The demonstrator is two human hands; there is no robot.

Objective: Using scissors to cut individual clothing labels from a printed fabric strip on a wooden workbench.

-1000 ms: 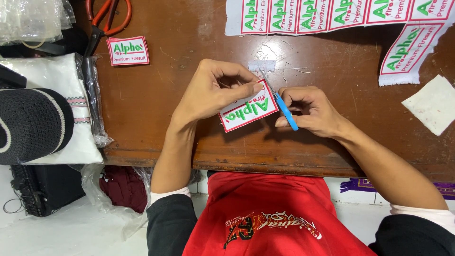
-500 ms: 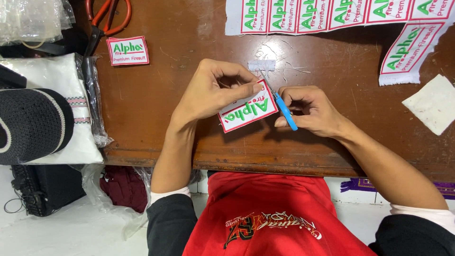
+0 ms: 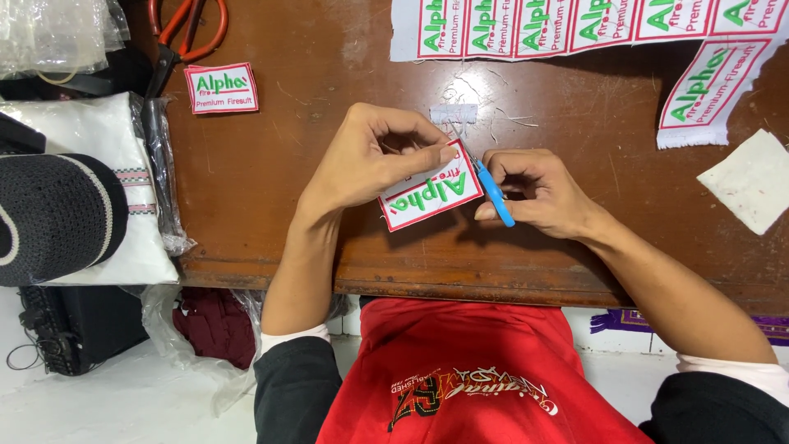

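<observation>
The left hand point(image 3: 370, 160) pinched a white rectangular embroidered patch with a red border and green lettering point(image 3: 429, 196) between thumb and fingertips, holding it tilted just above the brown wooden tabletop point(image 3: 329, 99), near its front edge. The right hand point(image 3: 538, 191) was closed around a small blue-handled cutting tool point(image 3: 495, 192), whose tip met the patch's right edge; whether it was snips or a seam ripper could not be told.

The patch looked light and thin, a stitched cloth that would flex yet keep its shape. It seemed best held by a border edge or corner, as the left hand held it, leaving the edge being trimmed free. A firm pinch would probably be needed, since such a light piece could twist under the tool.

One patch was in hand. One more cut patch point(image 3: 221, 88) lay apart at the upper left. A white strip of uncut patches point(image 3: 575, 29) ran along the far edge, with six panels showing, the last cut off by the frame, and a further one point(image 3: 705, 90) hung at an angle from its right end. One pair of orange-handled scissors point(image 3: 187, 33) lay at the top left, one plain white fabric square point(image 3: 752, 179) at the right, and one dark knitted cap point(image 3: 57, 218) rested on a folded white cloth in a clear bag point(image 3: 107, 136).
</observation>
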